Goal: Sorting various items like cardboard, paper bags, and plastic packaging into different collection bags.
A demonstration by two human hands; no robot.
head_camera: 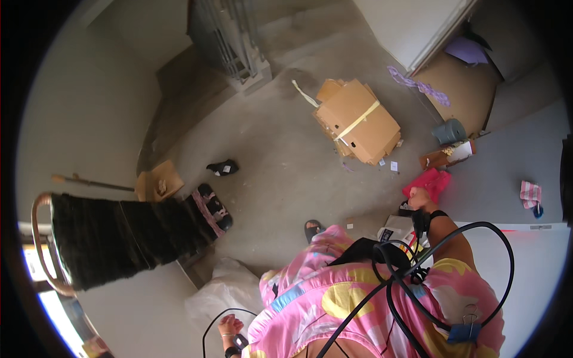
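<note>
My right hand (pixel 420 198) reaches out to the right and is closed on a bright pink cloth or bag (pixel 429 182), which hangs over the edge of a grey surface. Black straps and a small device sit on that wrist. Down at the lower left, my left hand (pixel 230 325) hangs beside my body with fingers loosely curled; no object shows in it. Nearest to it is a translucent plastic bag (pixel 233 286). In front of me on the concrete floor lies a stack of flattened cardboard (pixel 365 123) tied with a pale strap.
A tall rack draped in black fabric (pixel 134 241) stands at left, beside an open cardboard box (pixel 163 179). A black bag (pixel 222 168) lies on the floor. At right are a grey bin (pixel 451 131), a small carton (pixel 434 160) and a striped cloth (pixel 530 191). Black cables cross my front.
</note>
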